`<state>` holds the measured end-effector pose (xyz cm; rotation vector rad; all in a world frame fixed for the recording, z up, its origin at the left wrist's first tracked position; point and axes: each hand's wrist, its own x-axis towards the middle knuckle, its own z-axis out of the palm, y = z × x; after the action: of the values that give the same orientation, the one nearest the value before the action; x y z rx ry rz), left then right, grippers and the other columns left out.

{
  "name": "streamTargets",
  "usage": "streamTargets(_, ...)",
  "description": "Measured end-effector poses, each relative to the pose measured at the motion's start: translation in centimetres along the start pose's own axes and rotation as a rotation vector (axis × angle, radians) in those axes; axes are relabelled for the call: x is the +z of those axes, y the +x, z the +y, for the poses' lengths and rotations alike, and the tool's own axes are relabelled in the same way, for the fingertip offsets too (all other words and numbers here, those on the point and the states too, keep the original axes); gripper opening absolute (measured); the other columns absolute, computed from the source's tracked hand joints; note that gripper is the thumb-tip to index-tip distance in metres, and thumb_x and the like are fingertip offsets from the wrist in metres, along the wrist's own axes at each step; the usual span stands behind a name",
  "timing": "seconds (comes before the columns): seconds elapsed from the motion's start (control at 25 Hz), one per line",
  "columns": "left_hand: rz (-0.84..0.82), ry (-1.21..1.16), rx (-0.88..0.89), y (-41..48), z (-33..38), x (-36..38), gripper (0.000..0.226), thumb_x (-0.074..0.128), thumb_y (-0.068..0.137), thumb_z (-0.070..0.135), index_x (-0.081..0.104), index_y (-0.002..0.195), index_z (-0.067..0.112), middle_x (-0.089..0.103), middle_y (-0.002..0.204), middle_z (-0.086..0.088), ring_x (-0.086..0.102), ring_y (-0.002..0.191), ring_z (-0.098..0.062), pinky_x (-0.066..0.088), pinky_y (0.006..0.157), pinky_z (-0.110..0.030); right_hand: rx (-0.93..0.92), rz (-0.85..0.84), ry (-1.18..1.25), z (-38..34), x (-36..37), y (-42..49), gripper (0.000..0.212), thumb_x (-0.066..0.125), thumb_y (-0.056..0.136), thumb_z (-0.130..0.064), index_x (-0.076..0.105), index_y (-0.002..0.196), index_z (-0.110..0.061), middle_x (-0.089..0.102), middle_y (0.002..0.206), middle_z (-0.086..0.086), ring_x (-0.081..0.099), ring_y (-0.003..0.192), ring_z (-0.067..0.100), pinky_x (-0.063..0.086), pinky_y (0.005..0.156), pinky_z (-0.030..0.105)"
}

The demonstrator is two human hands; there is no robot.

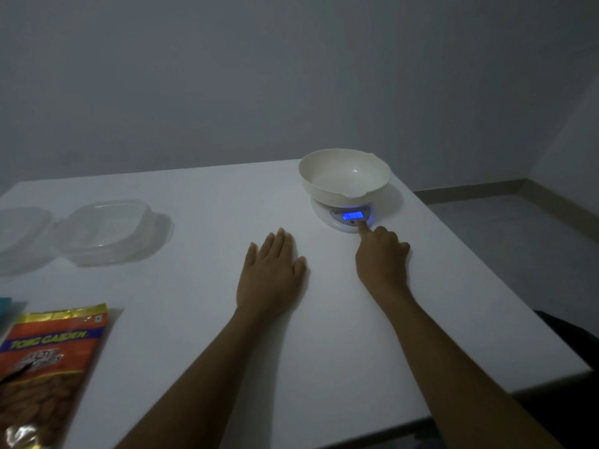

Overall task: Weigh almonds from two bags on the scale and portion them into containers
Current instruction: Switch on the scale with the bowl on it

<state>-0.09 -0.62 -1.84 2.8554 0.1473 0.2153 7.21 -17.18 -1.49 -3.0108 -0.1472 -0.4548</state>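
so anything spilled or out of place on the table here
Nothing stands out. The bowl sits level and empty on the scale, no almonds lie loose on the table, and the almond bag and clear containers lie at the left. The scale's digits are too blurred to read.

scale display (352,216): I cannot read its blurred digits
almond bag (48,374): clipped by left and bottom edges

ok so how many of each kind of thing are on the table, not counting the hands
clear plastic containers: 2
orange foil almond bag: 1
white digital scale: 1
cream round bowl on the scale: 1
total: 5
teal edge at far left, too cropped to count
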Motion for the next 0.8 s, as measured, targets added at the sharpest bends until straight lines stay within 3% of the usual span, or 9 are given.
streamTargets(0.8, 0.005, -0.001, 0.013, 0.17, -0.02, 0.1, 0.059, 0.022, 0.098, 0.038, 0.013, 0.152, 0.015, 0.011, 0.161, -0.002, 0.008, 0.148, -0.017, 0.005, 0.12, -0.041, 0.019, 0.005, 0.028, -0.13, -0.25, 0.06, 0.056, 0.038, 0.094, -0.004, 0.031, 0.147, -0.018, 0.058, 0.109, 0.011, 0.055, 0.102, 0.027, 0.04, 0.083, 0.036)
